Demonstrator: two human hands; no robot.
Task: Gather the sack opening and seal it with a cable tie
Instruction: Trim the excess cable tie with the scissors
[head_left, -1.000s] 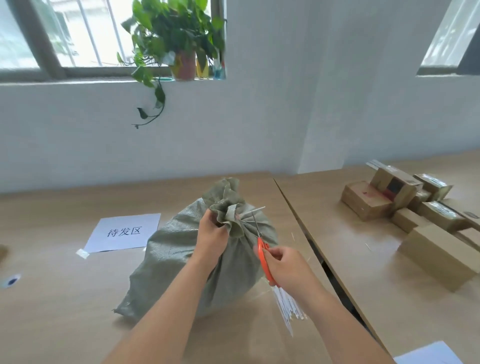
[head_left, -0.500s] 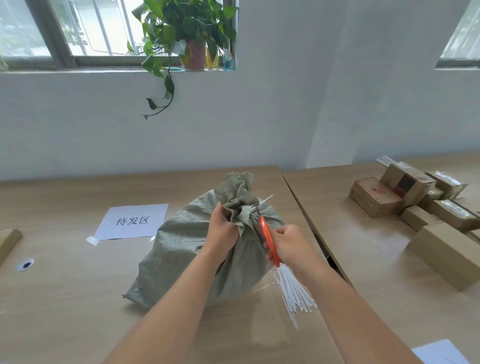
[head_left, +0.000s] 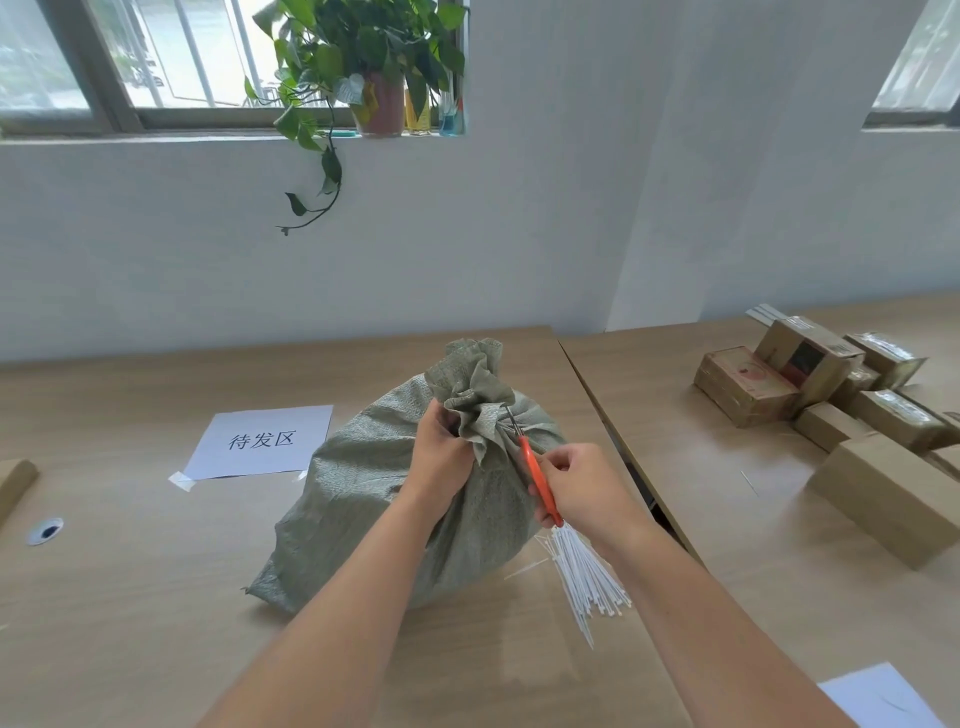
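A full grey-green woven sack (head_left: 374, 493) stands on the wooden table (head_left: 130, 571). Its opening is bunched into a ruffled neck (head_left: 470, 384). My left hand (head_left: 441, 457) grips the sack just below that neck. My right hand (head_left: 576, 488) holds orange-handled scissors (head_left: 537, 478), whose blades point up at the neck where the tie sits. The cable tie itself is hardly visible at the blade tips. A bundle of white cable ties (head_left: 587, 577) lies on the table under my right wrist.
A white paper label (head_left: 262, 441) is taped left of the sack. Several cardboard boxes (head_left: 810, 395) stand on the adjoining table at the right, with a large one (head_left: 893, 499) nearer. A cable hole (head_left: 45, 531) and a box corner (head_left: 13, 483) are at far left.
The white tail that stuck out from the neck is no longer visible. The scissors have closed in on the neck. My view has drifted so the sack sits lower.
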